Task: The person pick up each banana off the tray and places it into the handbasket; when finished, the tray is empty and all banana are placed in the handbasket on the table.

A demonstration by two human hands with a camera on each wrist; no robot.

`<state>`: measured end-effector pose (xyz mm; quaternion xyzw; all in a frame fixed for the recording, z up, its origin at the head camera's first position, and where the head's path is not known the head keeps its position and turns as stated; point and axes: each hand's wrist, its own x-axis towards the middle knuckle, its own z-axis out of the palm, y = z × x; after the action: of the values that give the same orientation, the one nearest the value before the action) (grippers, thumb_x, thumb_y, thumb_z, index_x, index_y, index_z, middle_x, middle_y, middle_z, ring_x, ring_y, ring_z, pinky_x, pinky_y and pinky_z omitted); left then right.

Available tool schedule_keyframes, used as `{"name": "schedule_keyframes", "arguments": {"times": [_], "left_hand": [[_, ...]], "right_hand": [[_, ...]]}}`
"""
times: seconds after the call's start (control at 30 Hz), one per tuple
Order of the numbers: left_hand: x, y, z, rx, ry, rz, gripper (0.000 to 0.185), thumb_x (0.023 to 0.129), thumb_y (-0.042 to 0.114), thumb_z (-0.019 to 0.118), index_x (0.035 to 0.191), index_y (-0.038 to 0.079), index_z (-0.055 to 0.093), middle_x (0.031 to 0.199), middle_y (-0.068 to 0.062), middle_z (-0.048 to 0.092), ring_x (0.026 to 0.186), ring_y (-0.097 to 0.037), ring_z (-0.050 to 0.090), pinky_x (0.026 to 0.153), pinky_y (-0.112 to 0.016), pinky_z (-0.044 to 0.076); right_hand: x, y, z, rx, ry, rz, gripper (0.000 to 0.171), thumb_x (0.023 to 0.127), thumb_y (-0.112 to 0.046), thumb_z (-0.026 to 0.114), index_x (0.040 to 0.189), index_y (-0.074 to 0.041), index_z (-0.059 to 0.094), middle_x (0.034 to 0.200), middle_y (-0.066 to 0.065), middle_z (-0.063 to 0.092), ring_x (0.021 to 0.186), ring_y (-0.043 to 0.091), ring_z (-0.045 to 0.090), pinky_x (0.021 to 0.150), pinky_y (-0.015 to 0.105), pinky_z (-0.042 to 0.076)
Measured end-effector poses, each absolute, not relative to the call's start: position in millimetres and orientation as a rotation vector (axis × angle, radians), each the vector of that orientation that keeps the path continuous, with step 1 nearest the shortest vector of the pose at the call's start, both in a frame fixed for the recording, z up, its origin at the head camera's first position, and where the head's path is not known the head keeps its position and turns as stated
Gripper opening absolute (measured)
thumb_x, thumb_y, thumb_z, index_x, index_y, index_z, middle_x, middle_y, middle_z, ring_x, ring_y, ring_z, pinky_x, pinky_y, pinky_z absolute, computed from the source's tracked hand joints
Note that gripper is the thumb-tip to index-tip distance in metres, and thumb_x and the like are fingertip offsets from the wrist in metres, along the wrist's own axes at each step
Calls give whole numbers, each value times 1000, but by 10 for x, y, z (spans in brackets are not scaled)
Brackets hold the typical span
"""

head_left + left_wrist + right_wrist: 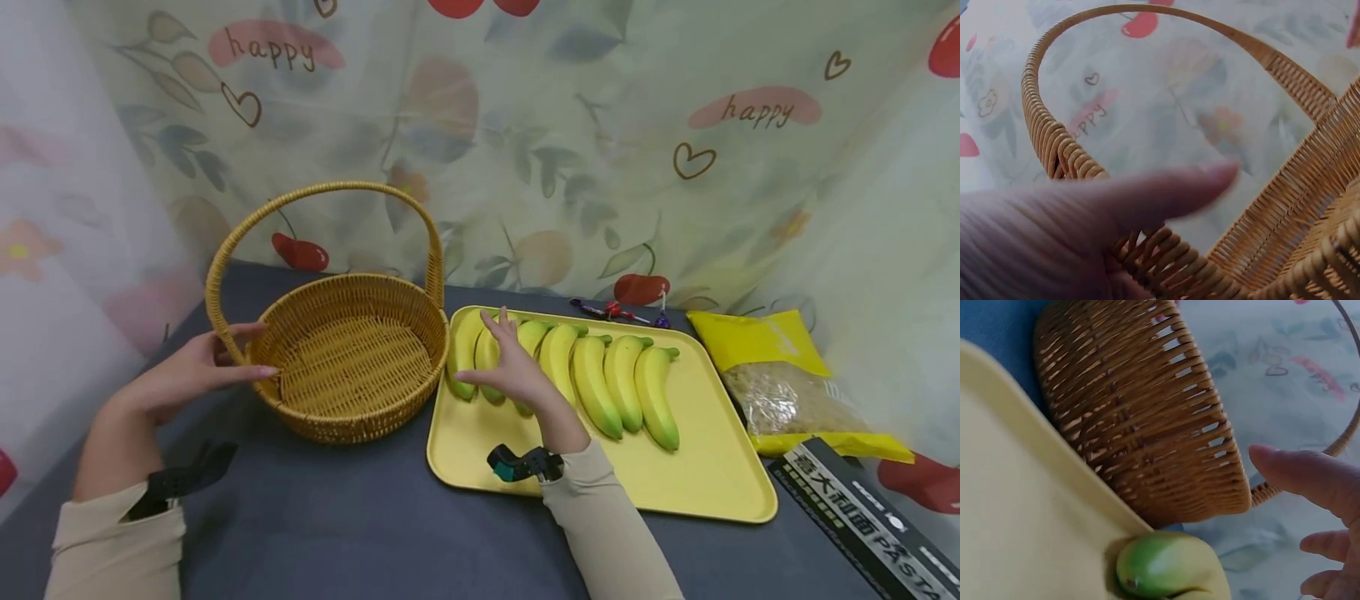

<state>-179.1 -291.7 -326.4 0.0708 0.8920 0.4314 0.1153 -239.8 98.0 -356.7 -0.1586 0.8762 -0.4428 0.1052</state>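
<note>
A round wicker basket (352, 427) with a tall arched handle (318, 190) stands on the left part of the table. At the foot of that handle, my left hand (198, 367) grips the basket's left side; the thumb (1172, 190) lies across the weave in the left wrist view. My right hand (517, 367) is spread over the left end of a row of several bananas (592, 385), its fingers apart and holding nothing. The bananas lie side by side on a yellow tray (712, 467). In the right wrist view, the right thumb (1304, 478) points toward the basket's rim.
Right of the tray lies a yellow bag (780, 400) with a clear window, and in front of it a black pasta box (862, 517). Lollipops (615, 311) lie behind the tray's back edge. A patterned curtain (562, 150) hangs behind the dark table (360, 525).
</note>
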Motion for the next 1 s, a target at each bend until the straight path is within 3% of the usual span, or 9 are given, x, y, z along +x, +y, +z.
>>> {"name": "schedule_keyframes", "arguments": {"times": [0.1, 0.27, 0.37, 0.43, 0.5, 0.67, 0.9, 1.0], "left_hand": [[-1805, -2912, -3296, 225, 2633, 1211, 75, 90, 32, 62, 145, -2, 25, 146, -25, 31, 126, -35, 38, 86, -26, 44], [-1808, -2902, -3353, 255, 2640, 1210, 72, 88, 26, 65, 142, -6, 29, 142, -27, 36, 124, -35, 41, 85, -26, 44], [-1807, -2902, -3375, 283, 2655, 1211, 68, 87, 23, 66, 140, -5, 33, 138, -26, 40, 115, -14, 50, 81, -20, 44], [-1808, -2903, -3379, 286, 2664, 1207, 65, 87, 23, 66, 139, -4, 36, 137, -25, 42, 108, 0, 47, 78, -16, 43], [-1812, -2906, -3379, 288, 2673, 1197, 64, 87, 23, 66, 138, -4, 37, 137, -24, 42, 106, 3, 46, 77, -14, 42], [-1821, -2902, -3377, 295, 2689, 1158, 63, 88, 24, 66, 137, -2, 38, 137, -23, 43, 115, -16, 47, 78, -16, 42], [-1805, -2917, -3385, 286, 2688, 1158, 62, 88, 26, 66, 137, -1, 39, 137, -22, 44, 104, 5, 45, 78, -16, 42], [-1801, -2919, -3383, 266, 2700, 1133, 62, 87, 28, 66, 137, 1, 40, 137, -21, 44, 110, -3, 46, 79, -18, 42]], "right_hand": [[-2432, 929, -3606, -413, 2523, -1445, 88, 82, -21, 73, 150, -18, 17, 157, 4, -9, 145, 28, -4, 113, 50, 16], [-2475, 831, -3649, -255, 2357, -1757, 74, 86, -13, 67, 148, -14, 27, 157, 6, 11, 145, 26, 11, 115, 41, 18], [-2507, 763, -3687, -181, 2301, -1896, 67, 87, -10, 65, 145, -11, 33, 154, 8, 25, 142, 26, 21, 114, 38, 22], [-2527, 714, -3724, -158, 2280, -1959, 64, 87, -9, 65, 144, -8, 35, 151, 9, 31, 140, 26, 27, 113, 37, 25], [-2549, 669, -3772, -156, 2264, -2004, 61, 87, -6, 63, 142, -4, 36, 149, 11, 35, 139, 27, 31, 112, 36, 27], [-2566, 618, -3850, -193, 2221, -2080, 58, 89, -4, 61, 141, -3, 38, 148, 13, 36, 138, 27, 32, 111, 36, 28], [-2583, 607, -3918, -218, 2276, -2063, 56, 91, -5, 57, 142, -1, 35, 148, 15, 34, 139, 29, 30, 111, 38, 28], [-2593, 590, -3954, -208, 2316, -2015, 60, 90, -5, 58, 144, -2, 32, 151, 13, 30, 141, 27, 26, 112, 36, 25]]}}
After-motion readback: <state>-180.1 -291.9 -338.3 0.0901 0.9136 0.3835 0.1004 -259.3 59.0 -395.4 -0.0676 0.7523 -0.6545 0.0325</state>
